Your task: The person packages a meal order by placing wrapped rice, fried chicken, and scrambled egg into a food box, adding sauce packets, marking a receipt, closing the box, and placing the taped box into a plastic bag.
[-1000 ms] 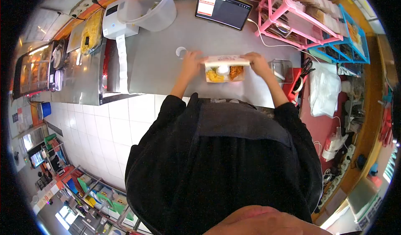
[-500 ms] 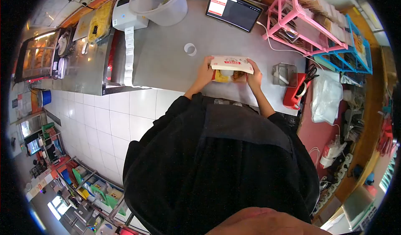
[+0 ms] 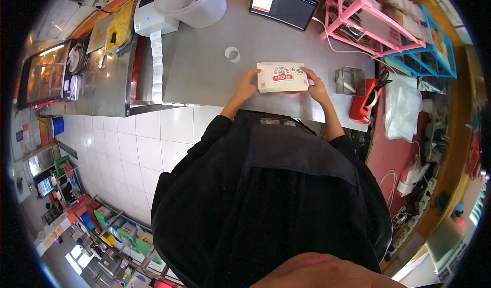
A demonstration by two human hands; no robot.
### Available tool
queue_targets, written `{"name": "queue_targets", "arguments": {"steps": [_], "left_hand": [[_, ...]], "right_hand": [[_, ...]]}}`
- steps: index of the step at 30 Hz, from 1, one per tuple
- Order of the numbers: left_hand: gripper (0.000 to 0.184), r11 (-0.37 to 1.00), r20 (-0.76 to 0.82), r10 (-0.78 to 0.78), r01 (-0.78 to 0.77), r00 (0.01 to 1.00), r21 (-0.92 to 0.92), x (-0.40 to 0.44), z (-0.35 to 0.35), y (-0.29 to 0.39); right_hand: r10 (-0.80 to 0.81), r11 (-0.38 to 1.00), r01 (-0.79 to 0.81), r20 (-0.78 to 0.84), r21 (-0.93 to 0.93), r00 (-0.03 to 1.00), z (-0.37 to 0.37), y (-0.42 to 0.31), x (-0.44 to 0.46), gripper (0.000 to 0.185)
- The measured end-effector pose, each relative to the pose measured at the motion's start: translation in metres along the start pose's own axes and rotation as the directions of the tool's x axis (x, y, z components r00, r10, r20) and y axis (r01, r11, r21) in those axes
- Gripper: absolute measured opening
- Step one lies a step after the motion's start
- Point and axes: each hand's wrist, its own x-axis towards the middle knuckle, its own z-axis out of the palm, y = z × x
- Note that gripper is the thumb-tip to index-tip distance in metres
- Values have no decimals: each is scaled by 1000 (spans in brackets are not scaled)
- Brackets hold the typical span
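Note:
A white food box with a red label and handwriting on its lid rests on the steel counter, its lid down over the food. My left hand grips the box's left side, fingers at the upper left corner. At the right side, my right hand holds the edge near the upper right corner. A small white paper ring lies on the counter to the upper left of the box.
Along the counter's back stand a label printer, a translucent bucket and a tablet. To the right are a pink rack, a metal container, a red tape dispenser and plastic bags.
The lid has come down from raised to lying over the box, so the food is now hidden. Both hands have stayed at the box's sides.

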Motion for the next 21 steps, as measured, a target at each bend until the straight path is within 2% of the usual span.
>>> {"name": "queue_targets", "arguments": {"steps": [1, 2, 3, 4, 5, 7, 8, 9, 10, 11, 13, 21], "left_hand": [[47, 995, 33, -31, 34, 999, -90, 1, -3, -6], [45, 982, 68, -59, 70, 996, -177, 3, -4, -13], [45, 981, 70, -62, 73, 996, -178, 6, -3, -14], [40, 934, 79, -230, 243, 970, -260, 9, -4, -13], [35, 852, 99, -389, 399, 916, -338, 11, -4, -12], [31, 838, 72, -444, 443, 893, -318, 17, -6, 8], [29, 822, 44, -495, 484, 868, -300, 19, -5, 19], [29, 821, 48, -496, 486, 867, -299, 20, 0, 14], [30, 854, -46, -436, 397, 899, -337, 20, 6, 8], [31, 880, -143, -373, 302, 917, -366, 22, 11, 2], [33, 869, -136, -388, 313, 912, -383, 24, 13, -4], [34, 820, -93, -425, 340, 900, -460, 24, 12, -8]], "right_hand": [[-81, 995, 79, 38, 63, 996, -1, 5, 1, 48], [-78, 995, 76, 36, 63, 996, -3, 11, 0, 48], [135, 951, -160, 110, 265, 985, -10, -1, 0, 48], [319, 815, -386, 222, 431, 921, -12, -6, 0, 49], [319, 815, -387, 224, 431, 921, -10, -12, 2, 49], [540, 718, -484, 40, 501, 841, -5, -14, 8, 41], [541, 717, -485, 40, 501, 840, -2, -13, 9, 41], [511, 787, -464, -7, 406, 859, 1, -7, 10, 37], [477, 844, -441, -51, 304, 877, 3, -1, 10, 34], [480, 843, -443, -54, 305, 876, 6, 5, 12, 34], [443, 881, -419, -73, 220, 894, 10, 16, 13, 37], [478, 861, -457, -50, 224, 877, 8, 14, 13, 37]]}}
